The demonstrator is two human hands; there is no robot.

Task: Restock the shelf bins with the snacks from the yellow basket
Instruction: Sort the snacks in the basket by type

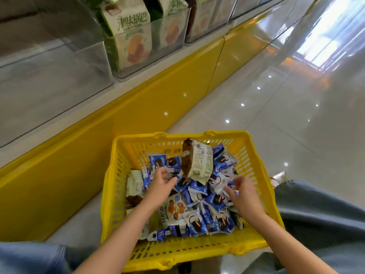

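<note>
**A:** Where are the snacks?

**B:** All in the yellow basket (197, 248) on the floor (276, 115). Small blue packets (215, 200) are heaped from the middle toward its right wall. A brown-and-white bag (197, 161) stands tilted near the far edge, and a pale bag (135, 184) lies along the left wall.

**A:** And the hands?

**B:** The left hand (161, 180) is over the middle of the heap, fingers spread and loose, holding nothing I can see. The right hand (244, 192) is nearer the right wall with its fingers bent onto the packets. I cannot tell whether they pinch one.

**A:** How will they handle?

**B:** Light and soft, I'd judge. The film looks slick, so packets will slide off each other. Pinch one by its sealed end, or scoop several gently, since the contents may crush. Take the bigger bag by its sides. The shelf bins (59, 66) stand up to the left, and one holds green-and-white bags (130, 36).
</note>
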